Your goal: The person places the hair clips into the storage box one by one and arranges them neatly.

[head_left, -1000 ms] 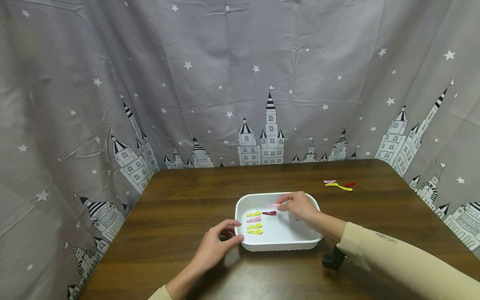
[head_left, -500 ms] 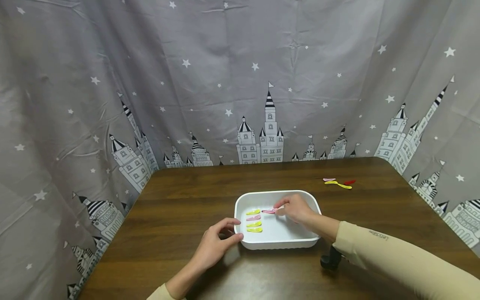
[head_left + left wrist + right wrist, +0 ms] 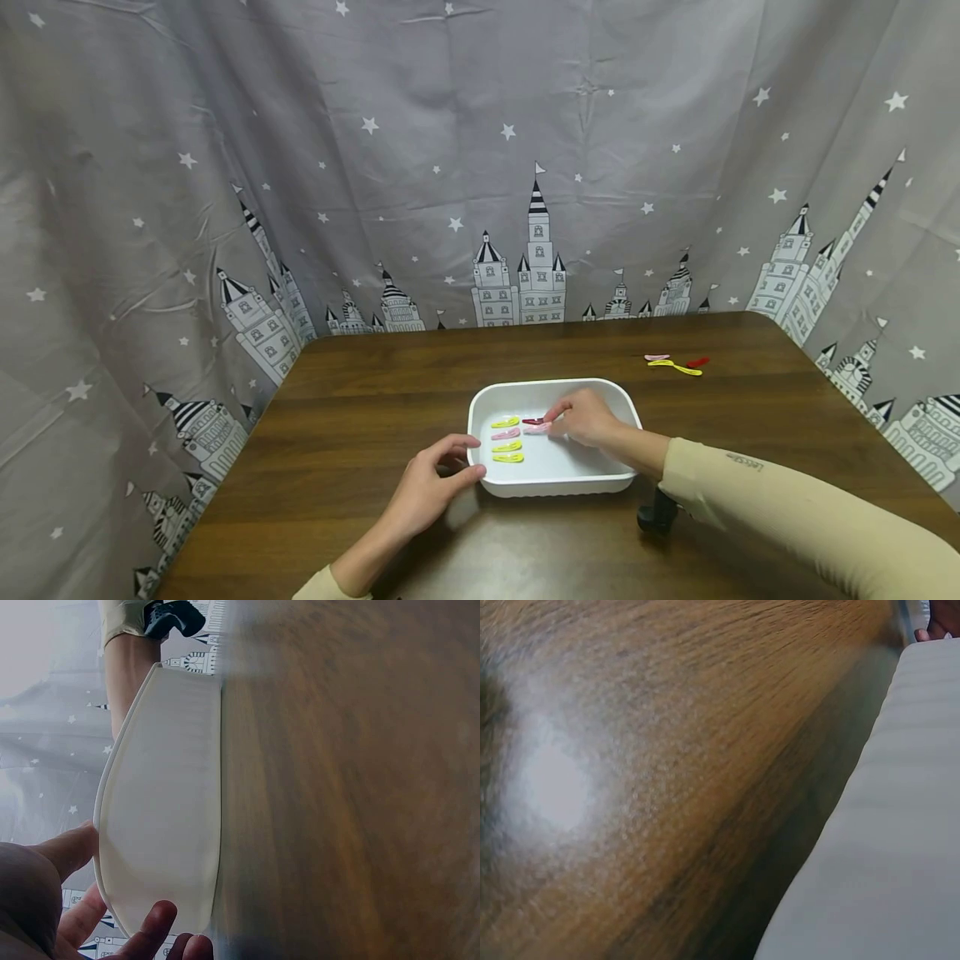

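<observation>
A white plastic tray (image 3: 577, 468) stands on the wooden table. My left hand (image 3: 431, 487) holds its left end; in the left wrist view the thumb and fingertips touch the tray's rim and outer wall. Inside the tray, my right hand (image 3: 588, 419) pinches a pink snap hair clip (image 3: 535, 430) low over the floor, just in front of a dark red hair clip (image 3: 532, 421). To the left lies a column of clips: a yellow hair clip (image 3: 506, 422), a pink one (image 3: 506, 434) and two more yellow ones. The right wrist view shows only tray wall and table.
Beyond the tray at the back right lie loose clips: a pink hair clip (image 3: 657, 357), yellow hair clips (image 3: 675, 367) end to end and a red hair clip (image 3: 697, 362). A black device (image 3: 657, 512) is under the right wrist. A grey curtain (image 3: 420, 167) hangs behind the table.
My right hand has lowered the pink hair clip into the tray and drawn it nearer, from behind the dark red clip to just in front of it. The left hand stays on the tray.
</observation>
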`<control>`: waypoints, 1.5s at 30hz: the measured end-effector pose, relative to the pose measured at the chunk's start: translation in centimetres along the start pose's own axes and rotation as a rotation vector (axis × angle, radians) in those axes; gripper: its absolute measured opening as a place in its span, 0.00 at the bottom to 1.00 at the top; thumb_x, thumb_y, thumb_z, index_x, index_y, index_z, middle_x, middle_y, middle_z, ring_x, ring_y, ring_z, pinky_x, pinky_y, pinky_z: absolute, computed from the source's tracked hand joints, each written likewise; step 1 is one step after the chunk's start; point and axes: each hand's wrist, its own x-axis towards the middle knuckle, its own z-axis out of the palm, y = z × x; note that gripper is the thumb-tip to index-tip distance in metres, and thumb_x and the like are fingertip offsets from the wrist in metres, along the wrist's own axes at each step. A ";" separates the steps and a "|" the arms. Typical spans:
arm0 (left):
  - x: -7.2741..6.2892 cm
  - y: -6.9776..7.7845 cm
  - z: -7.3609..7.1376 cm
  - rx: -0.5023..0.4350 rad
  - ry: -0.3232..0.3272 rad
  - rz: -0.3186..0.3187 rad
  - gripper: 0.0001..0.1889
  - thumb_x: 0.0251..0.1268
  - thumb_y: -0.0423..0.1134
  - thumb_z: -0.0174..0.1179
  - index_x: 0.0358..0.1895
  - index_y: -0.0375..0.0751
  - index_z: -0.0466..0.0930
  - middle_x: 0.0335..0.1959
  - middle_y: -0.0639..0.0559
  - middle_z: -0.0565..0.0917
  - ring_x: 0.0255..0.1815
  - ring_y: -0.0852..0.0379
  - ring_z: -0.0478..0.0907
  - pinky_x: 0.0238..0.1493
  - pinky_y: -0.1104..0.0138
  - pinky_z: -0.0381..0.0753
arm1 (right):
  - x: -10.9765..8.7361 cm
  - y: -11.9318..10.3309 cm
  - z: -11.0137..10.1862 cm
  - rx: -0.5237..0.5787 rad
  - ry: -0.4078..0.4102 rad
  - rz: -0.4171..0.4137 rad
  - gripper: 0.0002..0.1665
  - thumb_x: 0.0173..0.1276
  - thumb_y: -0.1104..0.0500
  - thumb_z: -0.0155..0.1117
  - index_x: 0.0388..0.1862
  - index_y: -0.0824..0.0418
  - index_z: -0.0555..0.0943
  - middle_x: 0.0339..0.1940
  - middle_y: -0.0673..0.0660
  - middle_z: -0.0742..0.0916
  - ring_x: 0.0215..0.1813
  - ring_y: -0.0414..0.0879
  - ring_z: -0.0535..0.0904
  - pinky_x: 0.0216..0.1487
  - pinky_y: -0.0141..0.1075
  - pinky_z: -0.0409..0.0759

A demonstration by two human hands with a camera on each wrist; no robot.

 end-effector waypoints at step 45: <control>-0.1 0.1 0.0 -0.004 0.012 -0.002 0.17 0.61 0.46 0.72 0.52 0.49 0.84 0.39 0.54 0.86 0.40 0.57 0.81 0.45 0.64 0.76 | -0.1 0.0 0.4 -0.030 0.007 -0.013 0.07 0.51 0.69 0.75 0.30 0.61 0.89 0.20 0.51 0.77 0.26 0.42 0.70 0.29 0.32 0.66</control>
